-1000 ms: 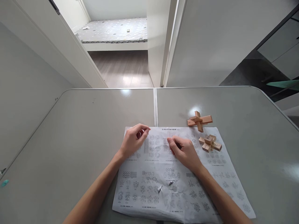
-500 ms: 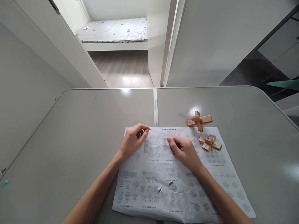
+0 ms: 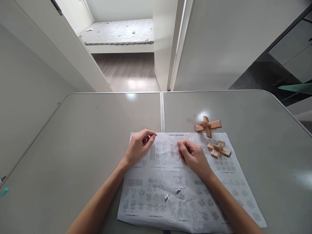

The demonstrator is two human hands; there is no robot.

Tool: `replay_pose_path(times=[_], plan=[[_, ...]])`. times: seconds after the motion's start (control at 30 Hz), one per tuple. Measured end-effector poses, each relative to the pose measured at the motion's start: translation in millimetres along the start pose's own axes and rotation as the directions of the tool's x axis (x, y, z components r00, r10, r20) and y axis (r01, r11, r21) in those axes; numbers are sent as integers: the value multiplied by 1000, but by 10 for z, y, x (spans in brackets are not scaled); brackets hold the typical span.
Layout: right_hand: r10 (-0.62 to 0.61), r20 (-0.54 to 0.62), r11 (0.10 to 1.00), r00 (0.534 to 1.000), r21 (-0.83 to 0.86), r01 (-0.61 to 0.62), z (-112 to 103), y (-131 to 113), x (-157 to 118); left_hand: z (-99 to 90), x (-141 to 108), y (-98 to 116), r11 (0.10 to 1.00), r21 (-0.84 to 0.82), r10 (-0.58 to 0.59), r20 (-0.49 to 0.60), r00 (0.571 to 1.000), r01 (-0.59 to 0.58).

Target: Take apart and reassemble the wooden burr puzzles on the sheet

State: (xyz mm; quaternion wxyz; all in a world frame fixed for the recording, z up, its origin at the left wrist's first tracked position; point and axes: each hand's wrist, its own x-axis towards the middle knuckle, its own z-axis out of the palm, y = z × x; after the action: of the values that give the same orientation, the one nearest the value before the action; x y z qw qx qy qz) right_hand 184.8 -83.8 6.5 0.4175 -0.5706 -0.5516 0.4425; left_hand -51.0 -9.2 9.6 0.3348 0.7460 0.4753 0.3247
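Note:
A creased paper sheet printed with small diagrams lies under both hands. My left hand rests near its upper left corner, fingers curled in and thumb tip against the index finger, with nothing visible in it. Over the upper middle of the sheet, my right hand is loosely closed, thumb against the bent index finger; no object shows there either. To its right, a pale wooden burr puzzle of interlocked bars sits on the sheet. A redder interlocking wooden puzzle stands just beyond the sheet's top edge. Neither hand touches a puzzle.
The grey table has a pale seam running away from me. Two small torn spots mark the paper. A teal object is at the far left. Beyond the table, a doorway shows a bed.
My right hand has shifted slightly to the right above the sheet. My left hand, the paper and both wooden puzzles have stayed where they were.

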Motion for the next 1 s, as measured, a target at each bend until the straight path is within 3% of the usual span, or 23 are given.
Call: replay_pose_path(times=[0.2, 0.33, 0.63, 1.0], plan=[[88, -122, 978, 989, 196, -63, 12, 50, 15, -3, 0, -4, 1000, -9, 3, 7, 1000, -3], [74, -227, 949, 971, 314, 1, 11, 70, 34, -2, 0, -9, 1000, -10, 9, 1, 1000, -9], [-29, -315, 940, 948, 313, 133, -12, 57, 38, 3, 1, 2, 1000, -11, 7, 4, 1000, -7], [-30, -325, 922, 945, 357, 152, -24, 71, 55, -6, 7, 7, 1000, -8, 12, 6, 1000, -11]])
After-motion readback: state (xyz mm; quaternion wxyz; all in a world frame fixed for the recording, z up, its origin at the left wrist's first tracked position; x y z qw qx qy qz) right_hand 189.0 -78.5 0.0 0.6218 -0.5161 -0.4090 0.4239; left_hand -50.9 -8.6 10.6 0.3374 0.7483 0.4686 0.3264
